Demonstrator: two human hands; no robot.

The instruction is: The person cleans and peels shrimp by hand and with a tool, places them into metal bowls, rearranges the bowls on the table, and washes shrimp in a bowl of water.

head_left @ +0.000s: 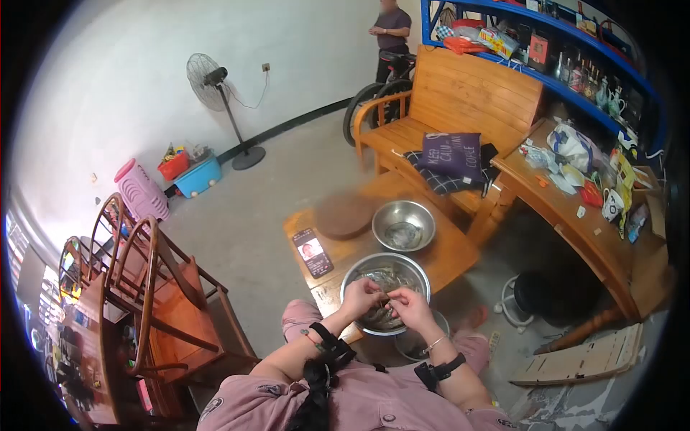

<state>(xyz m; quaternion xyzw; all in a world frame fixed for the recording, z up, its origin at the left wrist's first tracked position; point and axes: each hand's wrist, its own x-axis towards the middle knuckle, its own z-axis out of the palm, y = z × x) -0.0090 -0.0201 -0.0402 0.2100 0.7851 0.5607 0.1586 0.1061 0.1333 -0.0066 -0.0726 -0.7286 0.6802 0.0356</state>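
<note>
My left hand (364, 296) and my right hand (410, 307) meet above a large metal bowl (349, 275), fingertips pinched close together. Between them is a small greyish-brown piece that looks like a shrimp (387, 300), mostly covered by the fingers. Inside this bowl lie several grey, shiny shrimp (392, 277), partly hidden by my hands. Just behind stands a second metal bowl (428, 228) with a little greyish, translucent content (402, 235). Below my right hand, a third, clear-looking container (411, 346) is partly covered by my forearm.
The low wooden table (445, 260) also carries a lit phone (311, 253) and a round brown board (343, 215). A wooden bench (474, 86) with a purple cushion (449, 156) stands behind. Chairs (169, 302) are at left, a cluttered desk (568, 208) at right. A person (393, 32) stands at the back.
</note>
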